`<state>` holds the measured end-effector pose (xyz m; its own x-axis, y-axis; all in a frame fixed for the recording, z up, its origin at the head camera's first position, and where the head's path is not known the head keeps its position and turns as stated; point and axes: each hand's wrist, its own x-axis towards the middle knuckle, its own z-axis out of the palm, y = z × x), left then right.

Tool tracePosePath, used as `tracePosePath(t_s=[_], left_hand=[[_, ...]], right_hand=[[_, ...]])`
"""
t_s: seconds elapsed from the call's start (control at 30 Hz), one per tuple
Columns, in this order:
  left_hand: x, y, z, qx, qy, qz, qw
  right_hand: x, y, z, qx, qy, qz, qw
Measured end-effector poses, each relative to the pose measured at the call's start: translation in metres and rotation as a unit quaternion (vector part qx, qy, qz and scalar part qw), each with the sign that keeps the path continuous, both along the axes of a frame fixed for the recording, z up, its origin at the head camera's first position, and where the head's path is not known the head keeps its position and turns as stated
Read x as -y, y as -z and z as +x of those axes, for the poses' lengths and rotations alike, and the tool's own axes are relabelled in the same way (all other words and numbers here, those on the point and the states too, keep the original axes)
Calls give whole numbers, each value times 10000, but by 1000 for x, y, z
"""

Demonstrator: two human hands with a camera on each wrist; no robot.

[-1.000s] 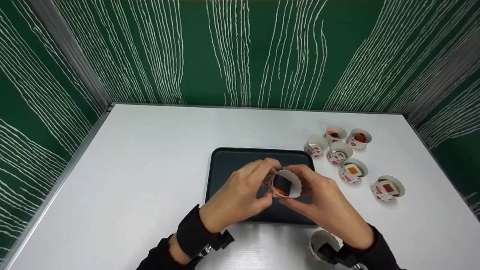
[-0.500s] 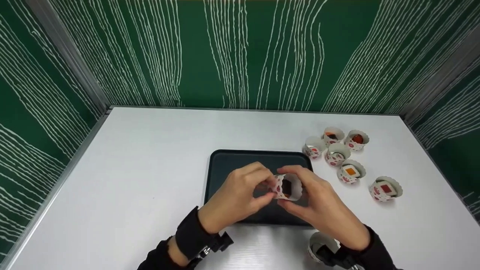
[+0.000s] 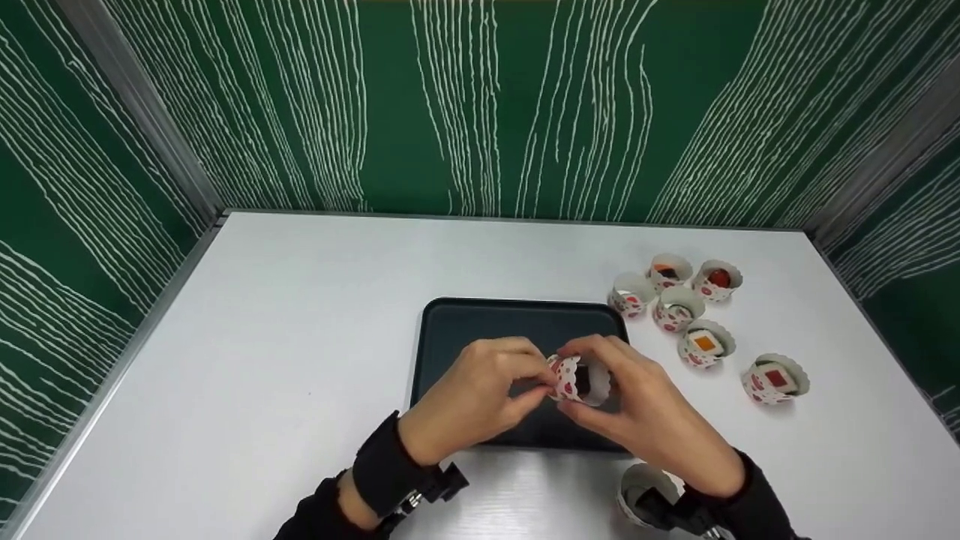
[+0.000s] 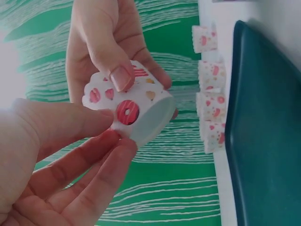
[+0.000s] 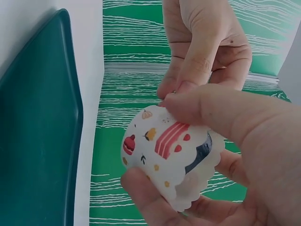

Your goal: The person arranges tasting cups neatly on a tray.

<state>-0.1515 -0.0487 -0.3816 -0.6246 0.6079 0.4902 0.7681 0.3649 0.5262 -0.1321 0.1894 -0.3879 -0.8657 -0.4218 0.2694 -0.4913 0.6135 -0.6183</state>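
Observation:
Both hands hold a white paper baking cup with red pastry prints and a scalloped rim, tilted above the dark tray. My right hand grips the cup round its side near the rim, thumb and fingers on opposite sides, as the right wrist view shows. At the base end, the thumb and fingers of my left hand pinch the cup's edge. Inside sits a dark piece, mostly hidden by the cup wall. The left wrist view shows the hollow underside of the cup.
Several similar cups stand right of the tray, among them one with an orange-centred white piece and one with a red-centred piece. Another cup is near the front, partly behind the right wrist mount. Green panels border the white table.
The held cup has turned so its mouth faces more to the right and its printed side shows. The left fingers have shifted onto its base edge; the right hand still grips it.

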Motion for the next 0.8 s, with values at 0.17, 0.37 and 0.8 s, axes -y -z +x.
tracePosePath(t_s=[0.17,0.37,0.8], left_hand=[[4,-3,-2,-82,104,-61,9999],[16,-10,-7,-85,-49,183,9998],[64,-41,-12,-136,-1042,427,9935]], right_hand=[[2,2,-2,-55,40,121,9999],[1,-1,-3,-39,-44,193,9998],[-1,-21,-24,81,-432,851,9954]])
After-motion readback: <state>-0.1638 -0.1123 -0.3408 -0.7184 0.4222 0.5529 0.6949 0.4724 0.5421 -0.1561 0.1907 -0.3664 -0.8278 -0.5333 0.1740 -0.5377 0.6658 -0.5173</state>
